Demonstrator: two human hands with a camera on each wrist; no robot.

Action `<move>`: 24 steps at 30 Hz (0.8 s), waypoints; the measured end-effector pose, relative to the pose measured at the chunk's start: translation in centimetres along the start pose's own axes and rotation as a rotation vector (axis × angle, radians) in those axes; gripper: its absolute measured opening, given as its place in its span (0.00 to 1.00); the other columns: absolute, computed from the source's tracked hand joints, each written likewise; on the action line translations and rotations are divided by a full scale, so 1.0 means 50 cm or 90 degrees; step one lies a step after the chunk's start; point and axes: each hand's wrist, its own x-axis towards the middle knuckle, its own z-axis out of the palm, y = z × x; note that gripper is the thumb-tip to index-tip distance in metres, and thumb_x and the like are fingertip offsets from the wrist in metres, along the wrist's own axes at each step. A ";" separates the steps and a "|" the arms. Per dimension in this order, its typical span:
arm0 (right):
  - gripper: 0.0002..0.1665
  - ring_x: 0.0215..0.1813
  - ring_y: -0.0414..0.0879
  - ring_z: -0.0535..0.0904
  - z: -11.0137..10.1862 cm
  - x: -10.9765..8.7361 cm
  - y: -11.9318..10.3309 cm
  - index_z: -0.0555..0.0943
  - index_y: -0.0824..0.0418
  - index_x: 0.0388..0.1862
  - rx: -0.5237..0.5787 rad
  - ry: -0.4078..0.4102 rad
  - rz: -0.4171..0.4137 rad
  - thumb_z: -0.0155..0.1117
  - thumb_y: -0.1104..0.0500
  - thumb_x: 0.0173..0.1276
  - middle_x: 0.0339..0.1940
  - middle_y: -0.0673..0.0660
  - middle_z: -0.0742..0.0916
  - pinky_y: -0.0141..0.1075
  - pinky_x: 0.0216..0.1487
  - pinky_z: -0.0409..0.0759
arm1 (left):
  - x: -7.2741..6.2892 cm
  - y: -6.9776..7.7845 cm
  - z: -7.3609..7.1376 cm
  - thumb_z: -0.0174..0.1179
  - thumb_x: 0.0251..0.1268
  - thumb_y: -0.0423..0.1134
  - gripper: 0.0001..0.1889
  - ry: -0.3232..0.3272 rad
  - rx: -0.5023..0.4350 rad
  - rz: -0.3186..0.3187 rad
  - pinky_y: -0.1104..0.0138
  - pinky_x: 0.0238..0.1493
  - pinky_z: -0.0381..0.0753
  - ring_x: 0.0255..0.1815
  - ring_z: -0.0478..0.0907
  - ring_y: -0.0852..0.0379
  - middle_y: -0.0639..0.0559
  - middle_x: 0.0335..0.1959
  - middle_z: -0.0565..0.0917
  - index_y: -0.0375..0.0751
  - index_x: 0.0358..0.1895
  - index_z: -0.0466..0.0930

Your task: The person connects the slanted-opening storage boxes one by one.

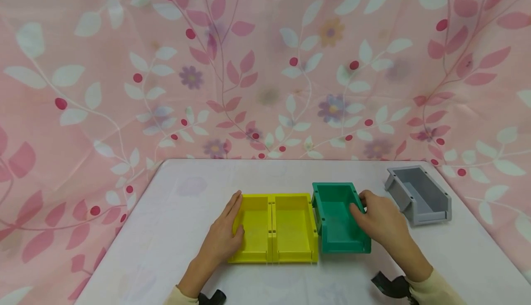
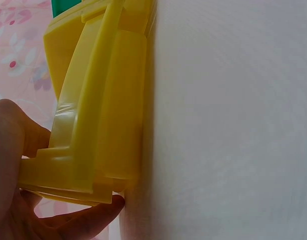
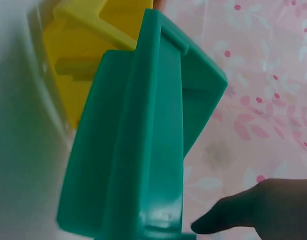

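Note:
Two yellow storage bins stand side by side, touching, on the table. My left hand grips the outer wall of the left yellow bin, thumb over the rim and fingers along the outside. Just right of the yellow pair is a green storage bin, set a little farther back. My right hand holds its right wall, with the thumb inside. In the right wrist view the green bin sits at an angle beside the yellow; whether its base touches the table cannot be told.
A grey storage bin stands turned at an angle near the table's right edge, beyond my right hand. White cloth covers the table. A pink floral curtain hangs behind it and along its sides.

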 end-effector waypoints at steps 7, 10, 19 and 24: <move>0.39 0.67 0.71 0.72 0.010 0.023 -0.058 0.67 0.72 0.75 -0.019 0.105 -0.080 0.67 0.52 0.74 0.70 0.75 0.74 0.68 0.49 0.81 | 0.001 -0.002 -0.002 0.62 0.68 0.31 0.42 0.001 -0.001 0.004 0.50 0.71 0.69 0.78 0.62 0.50 0.60 0.85 0.50 0.40 0.84 0.55; 0.42 0.75 0.69 0.62 0.029 0.039 -0.080 0.63 0.70 0.79 0.004 0.050 -0.135 0.64 0.48 0.77 0.78 0.72 0.67 0.69 0.63 0.71 | 0.001 -0.002 -0.002 0.63 0.68 0.31 0.42 0.003 -0.002 0.002 0.51 0.71 0.68 0.79 0.61 0.51 0.60 0.85 0.50 0.41 0.84 0.55; 0.51 0.79 0.71 0.58 0.087 0.064 -0.130 0.62 0.77 0.78 -0.044 -0.077 -0.164 0.53 0.35 0.79 0.78 0.74 0.67 0.64 0.78 0.47 | 0.000 0.001 -0.001 0.63 0.68 0.31 0.42 0.002 -0.005 0.003 0.51 0.72 0.66 0.79 0.60 0.51 0.59 0.85 0.50 0.39 0.83 0.55; 0.52 0.78 0.70 0.58 0.094 0.072 -0.151 0.62 0.77 0.77 -0.064 -0.091 -0.139 0.54 0.34 0.78 0.77 0.75 0.68 0.65 0.77 0.45 | 0.000 -0.001 0.001 0.63 0.69 0.31 0.42 0.001 0.000 -0.001 0.51 0.72 0.66 0.79 0.60 0.50 0.59 0.85 0.50 0.39 0.84 0.55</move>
